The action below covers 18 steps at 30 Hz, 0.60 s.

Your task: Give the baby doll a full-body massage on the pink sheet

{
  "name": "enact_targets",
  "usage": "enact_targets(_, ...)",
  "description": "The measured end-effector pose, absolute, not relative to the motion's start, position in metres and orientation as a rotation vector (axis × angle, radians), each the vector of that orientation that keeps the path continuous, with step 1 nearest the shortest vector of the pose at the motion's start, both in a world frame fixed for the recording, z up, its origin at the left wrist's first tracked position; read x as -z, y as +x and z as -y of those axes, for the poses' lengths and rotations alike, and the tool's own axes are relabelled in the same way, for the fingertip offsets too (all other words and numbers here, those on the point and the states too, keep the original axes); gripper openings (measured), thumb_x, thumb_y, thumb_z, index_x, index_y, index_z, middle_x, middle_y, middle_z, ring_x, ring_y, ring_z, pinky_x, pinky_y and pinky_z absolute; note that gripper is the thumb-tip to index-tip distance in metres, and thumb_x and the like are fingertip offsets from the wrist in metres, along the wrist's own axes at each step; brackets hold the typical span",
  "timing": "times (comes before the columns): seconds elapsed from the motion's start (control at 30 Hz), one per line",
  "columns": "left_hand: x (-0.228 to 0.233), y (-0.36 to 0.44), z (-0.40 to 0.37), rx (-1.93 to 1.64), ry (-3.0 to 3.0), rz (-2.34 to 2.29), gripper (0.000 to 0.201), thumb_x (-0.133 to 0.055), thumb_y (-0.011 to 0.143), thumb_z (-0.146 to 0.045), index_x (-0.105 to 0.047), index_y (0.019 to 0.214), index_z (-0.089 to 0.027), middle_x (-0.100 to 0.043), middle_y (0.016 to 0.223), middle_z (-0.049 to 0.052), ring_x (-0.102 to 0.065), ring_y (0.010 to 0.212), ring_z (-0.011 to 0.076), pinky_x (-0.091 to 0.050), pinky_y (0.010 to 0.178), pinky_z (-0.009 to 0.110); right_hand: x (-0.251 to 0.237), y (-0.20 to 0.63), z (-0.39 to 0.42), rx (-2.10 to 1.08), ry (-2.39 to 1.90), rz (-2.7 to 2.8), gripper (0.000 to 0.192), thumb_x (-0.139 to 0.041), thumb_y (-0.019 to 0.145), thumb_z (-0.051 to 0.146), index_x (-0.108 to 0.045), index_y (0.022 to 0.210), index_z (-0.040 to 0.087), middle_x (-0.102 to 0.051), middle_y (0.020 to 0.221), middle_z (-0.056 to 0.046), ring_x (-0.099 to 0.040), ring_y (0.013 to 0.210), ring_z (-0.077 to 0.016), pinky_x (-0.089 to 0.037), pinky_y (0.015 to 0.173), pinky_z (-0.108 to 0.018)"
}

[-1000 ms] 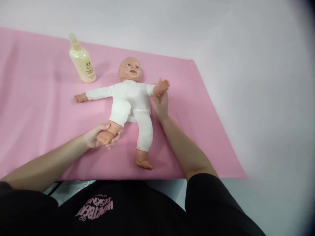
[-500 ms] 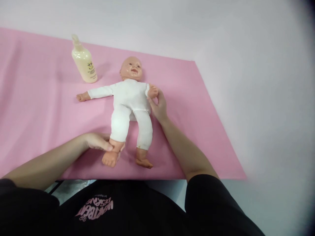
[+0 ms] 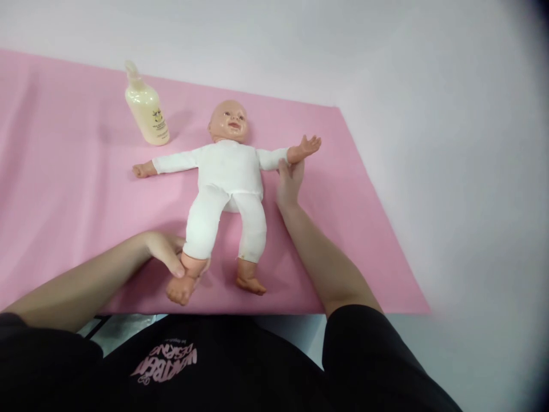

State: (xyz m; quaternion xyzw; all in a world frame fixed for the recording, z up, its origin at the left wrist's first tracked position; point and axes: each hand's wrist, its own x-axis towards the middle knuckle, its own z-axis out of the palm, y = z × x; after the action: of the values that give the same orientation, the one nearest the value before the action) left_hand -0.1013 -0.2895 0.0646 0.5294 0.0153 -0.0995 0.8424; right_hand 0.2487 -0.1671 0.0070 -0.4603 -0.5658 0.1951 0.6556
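The left hand [image 3: 165,254] was closed around the ankle of the soft-bodied baby doll in a white cloth suit [image 3: 229,177], thumb on top and fingers curled beneath, so the foot on that side stuck out toward the near edge just past the hand. The right hand [image 3: 289,180] had its fingers pinched lightly on the doll's forearm, just below the plastic wrist, and that arm stretched out to the right with the open palm lifted a little off the surface.

The doll lay on its back, head toward the far side, in the middle of the flat pink mat [image 3: 64,189] spread over the pale counter [image 3: 429,114]. Its other arm reached out flat to the left and its other leg lay loose and straight, the foot near the mat's near edge, touched by neither hand.

As a judgement, one arm and one leg were in hand and extended, while the opposite limbs had no hand on them.

A cream-coloured plastic pump bottle [image 3: 146,109] stood upright on the mat, far and left of the doll's head, well apart from both hands.
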Motion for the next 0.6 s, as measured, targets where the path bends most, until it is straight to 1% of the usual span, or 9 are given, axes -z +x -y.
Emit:
enact_targets(0.07,-0.067,-0.102,0.286,0.109,0.975,0.110,0.043,-0.075,0.093,-0.055,-0.059,0.110,-0.019,-0.076,0.084,0.008,-0.069,0.069,0.0212,-0.062,0.085,0.040,-0.011,0.241,0.174,-0.383,-1.022,1.334,0.084,-0.064,0.092,0.072,-0.043,0.158,0.026,-0.051,0.160,-0.016,-0.054,0.149,-0.0348,-0.055,0.115,-0.055)
enact_targets(0.1,-0.067,-0.102,0.284,0.012,0.932,0.145,0.044,-0.070,0.095,-0.060,-0.057,0.107,-0.020,-0.072,0.074,0.005,-0.065,0.060,0.0201,-0.062,0.082,0.040,-0.013,0.238,0.178,-0.367,-1.018,1.366,0.080,-0.066,0.092,0.071,-0.048,0.154,0.025,-0.058,0.154,-0.016,-0.058,0.144,-0.0352,-0.054,0.116,-0.057)
enact_targets(0.17,-0.064,-0.102,0.278,-0.197,0.910,0.097,0.049,-0.063,0.095,-0.069,-0.056,0.100,-0.020,-0.062,0.058,0.000,-0.055,0.051,0.0187,-0.061,0.078,0.040,-0.014,0.232,0.184,-0.312,-1.014,1.476,0.068,-0.064,0.094,0.068,-0.055,0.147,0.026,-0.066,0.143,-0.015,-0.064,0.136,-0.0341,-0.052,0.118,-0.059)
enact_targets(0.2,-0.061,-0.102,0.276,-0.279,0.910,0.026,0.052,-0.062,0.093,-0.073,-0.056,0.097,-0.021,-0.057,0.054,-0.002,-0.052,0.049,0.0182,-0.061,0.077,0.040,-0.014,0.230,0.187,-0.264,-1.005,1.553,0.062,-0.063,0.096,0.066,-0.057,0.145,0.028,-0.068,0.141,-0.013,-0.066,0.134,-0.0334,-0.051,0.119,-0.060)
enact_targets(0.27,-0.056,-0.101,0.271,-0.374,0.903,-0.147,0.057,-0.062,0.091,-0.077,-0.056,0.094,-0.020,-0.052,0.053,-0.004,-0.048,0.049,0.0172,-0.061,0.078,0.041,-0.016,0.227,0.191,-0.142,-0.961,1.722,0.052,-0.060,0.100,0.059,-0.061,0.143,0.030,-0.070,0.139,-0.010,-0.066,0.133,-0.0324,-0.050,0.120,-0.060)
enact_targets(0.37,-0.051,-0.097,0.269,-0.444,0.871,-0.308,0.060,-0.063,0.090,-0.078,-0.057,0.096,-0.019,-0.050,0.058,-0.006,-0.049,0.053,0.0159,-0.061,0.078,0.040,-0.020,0.224,0.195,-0.005,-0.911,1.945,0.040,-0.055,0.105,0.045,-0.067,0.139,0.029,-0.072,0.139,-0.009,-0.065,0.134,-0.0309,-0.051,0.120,-0.058)
enact_targets(0.47,-0.051,-0.090,0.273,-0.434,0.874,-0.384,0.056,-0.065,0.093,-0.072,-0.059,0.103,-0.017,-0.054,0.065,-0.004,-0.054,0.058,0.0171,-0.061,0.079,0.041,-0.025,0.220,0.197,0.063,-0.934,2.074,0.039,-0.045,0.107,0.034,-0.070,0.136,0.028,-0.073,0.140,-0.008,-0.064,0.136,-0.0295,-0.051,0.120,-0.057)
enact_targets(0.53,-0.052,-0.088,0.276,-0.412,0.899,-0.415,0.055,-0.064,0.095,-0.070,-0.060,0.107,-0.016,-0.056,0.068,-0.002,-0.055,0.061,0.0184,-0.061,0.080,0.042,-0.025,0.219,0.197,0.089,-0.945,2.090,0.041,-0.041,0.108,0.032,-0.071,0.136,0.027,-0.073,0.140,-0.009,-0.064,0.137,-0.0291,-0.052,0.119,-0.058)
enact_targets(0.6,-0.054,-0.089,0.277,-0.388,0.921,-0.407,0.058,-0.065,0.094,-0.073,-0.061,0.108,-0.017,-0.058,0.069,-0.001,-0.056,0.062,0.0187,-0.060,0.080,0.042,-0.023,0.218,0.196,0.079,-0.949,2.060,0.039,-0.044,0.108,0.037,-0.071,0.135,0.027,-0.073,0.138,-0.010,-0.065,0.135,-0.0296,-0.052,0.118,-0.058)
